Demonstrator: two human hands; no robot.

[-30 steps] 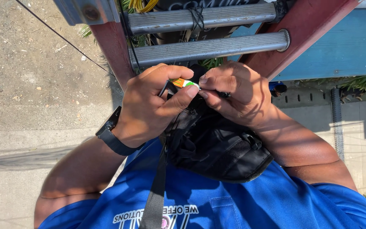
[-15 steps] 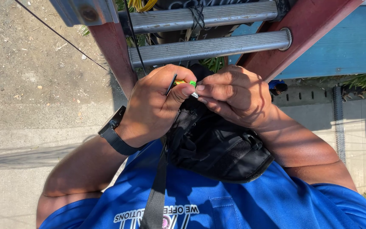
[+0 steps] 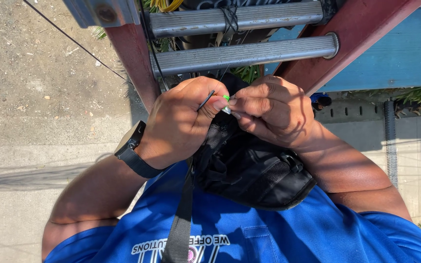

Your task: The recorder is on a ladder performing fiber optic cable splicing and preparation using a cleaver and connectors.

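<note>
My left hand [image 3: 183,122] and my right hand [image 3: 271,112] meet fingertip to fingertip just below the ladder rungs. Between them I pinch a small green connector [image 3: 226,99] with a thin black cable [image 3: 205,100] running out of it over my left fingers. Both hands are closed around this small piece. A black watch [image 3: 131,151] sits on my left wrist. Under my hands a black pouch [image 3: 249,168] hangs on a black strap [image 3: 181,214] against my blue shirt.
A red-railed ladder with grey metal rungs [image 3: 242,51] stands right in front of me. A thin black wire [image 3: 74,39] runs diagonally over the dirt ground far below at left. A blue wall [image 3: 395,53] and concrete pavement lie at right.
My hands have shifted slightly down and right. The orange part seen a second ago is out of sight; only the green tip and the black cable show between my fingers.
</note>
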